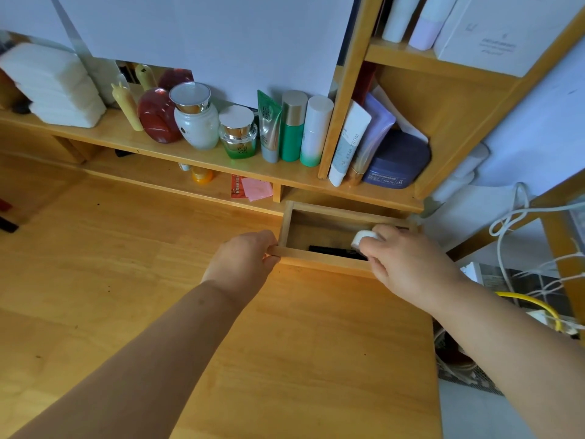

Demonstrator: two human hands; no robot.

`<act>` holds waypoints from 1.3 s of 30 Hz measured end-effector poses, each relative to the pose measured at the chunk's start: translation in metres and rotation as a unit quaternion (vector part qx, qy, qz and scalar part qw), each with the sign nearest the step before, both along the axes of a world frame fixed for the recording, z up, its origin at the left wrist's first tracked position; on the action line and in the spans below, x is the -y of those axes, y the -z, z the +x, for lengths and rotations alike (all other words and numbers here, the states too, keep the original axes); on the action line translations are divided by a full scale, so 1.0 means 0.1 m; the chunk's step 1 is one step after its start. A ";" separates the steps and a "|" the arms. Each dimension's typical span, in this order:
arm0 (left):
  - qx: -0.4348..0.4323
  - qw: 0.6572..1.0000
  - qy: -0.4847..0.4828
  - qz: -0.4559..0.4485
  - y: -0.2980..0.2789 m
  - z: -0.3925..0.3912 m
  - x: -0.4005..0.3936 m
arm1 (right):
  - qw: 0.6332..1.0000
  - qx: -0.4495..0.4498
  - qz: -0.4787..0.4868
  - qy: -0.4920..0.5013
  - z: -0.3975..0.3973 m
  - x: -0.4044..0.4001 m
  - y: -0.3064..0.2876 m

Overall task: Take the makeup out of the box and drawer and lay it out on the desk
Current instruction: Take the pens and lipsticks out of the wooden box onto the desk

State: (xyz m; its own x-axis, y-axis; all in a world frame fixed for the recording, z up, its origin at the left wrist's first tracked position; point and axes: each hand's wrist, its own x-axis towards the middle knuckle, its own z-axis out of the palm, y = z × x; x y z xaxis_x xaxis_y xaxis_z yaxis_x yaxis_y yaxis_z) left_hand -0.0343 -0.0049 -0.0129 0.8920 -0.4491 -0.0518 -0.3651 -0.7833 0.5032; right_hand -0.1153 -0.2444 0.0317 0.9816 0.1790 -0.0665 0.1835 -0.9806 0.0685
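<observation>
A small wooden drawer (319, 256) stands pulled out from under the shelf at the back right of the desk (126, 280). My left hand (240, 261) pinches the left corner of the drawer's front. My right hand (408, 264) reaches over the drawer's right end and is closed on a small white round jar (362, 238). A black slim makeup item (335, 250) lies along the drawer's bottom, partly hidden by the front board and my right hand.
The shelf (158, 144) above holds several bottles, jars and tubes, plus a white stack (53, 83) at the left. An orange jar (202, 175) and pink paper (256, 189) lie under it. Cables (519, 274) hang past the desk's right edge.
</observation>
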 end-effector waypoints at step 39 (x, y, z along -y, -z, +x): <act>-0.027 0.963 -0.211 -0.166 0.44 -0.10 -3.68 | 0.920 -0.050 0.357 0.155 1.02 -4.23 0.75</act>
